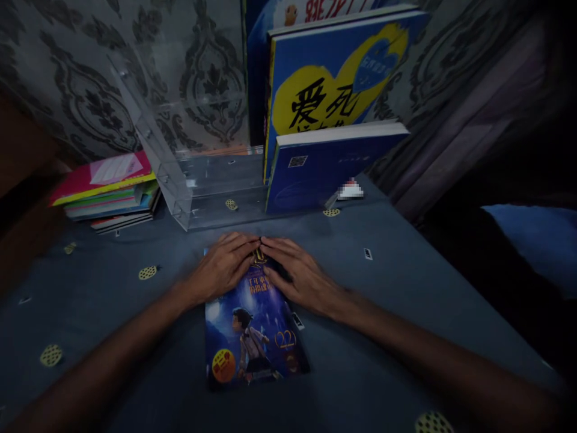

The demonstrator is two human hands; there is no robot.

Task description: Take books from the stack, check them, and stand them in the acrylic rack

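Both hands, left hand (222, 269) and right hand (298, 276), lie flat with fingers spread, fingertips meeting, on the top of a blue book (252, 337) at frame centre. The book rests on the blue tabletop (396, 288), below a clear rack (198, 180).

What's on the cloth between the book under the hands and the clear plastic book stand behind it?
In the head view, only bare blue cloth lies between the flat book and the clear stand; both hands, left and right, rest on the book's far end.

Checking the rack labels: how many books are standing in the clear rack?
3. A small blue book stands in front, a larger blue and yellow book behind it, and a third book at the back, mostly hidden. More may be hidden behind.
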